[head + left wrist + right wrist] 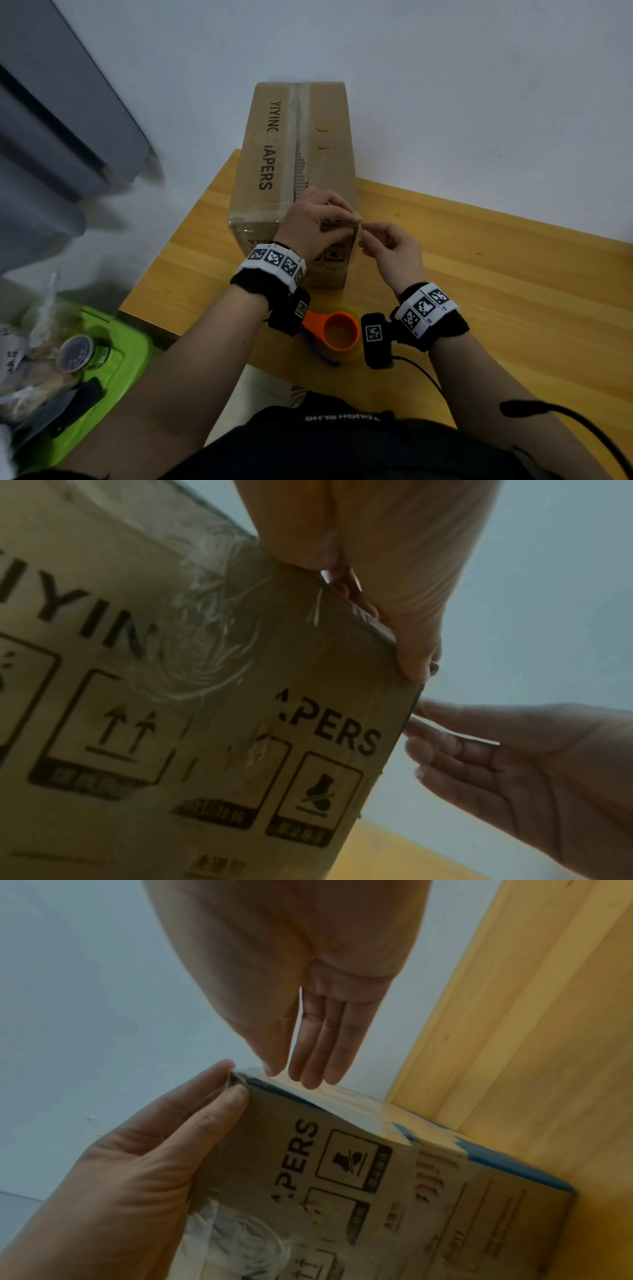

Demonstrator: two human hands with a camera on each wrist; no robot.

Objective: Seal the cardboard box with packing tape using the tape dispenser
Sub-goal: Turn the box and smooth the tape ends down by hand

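A brown cardboard box [267,144] printed "DIAPERS" stands on the wooden table [496,291], with clear tape [300,137] running along its top seam. My left hand [322,212] grips the box's near right top corner, thumb on the front face [236,1096]. My right hand [364,234] is just right of that corner. Its thumb and straight fingers [308,1074] pinch a loose strip of tape [359,1112] at the box's side edge. The orange tape dispenser [337,330] lies untouched on the table between my wrists.
A green bin [113,342] holding bags and a jar sits left of the table. Grey furniture [51,137] stands further left. A pale wall rises behind the box. Bare tabletop stretches to the right of the box.
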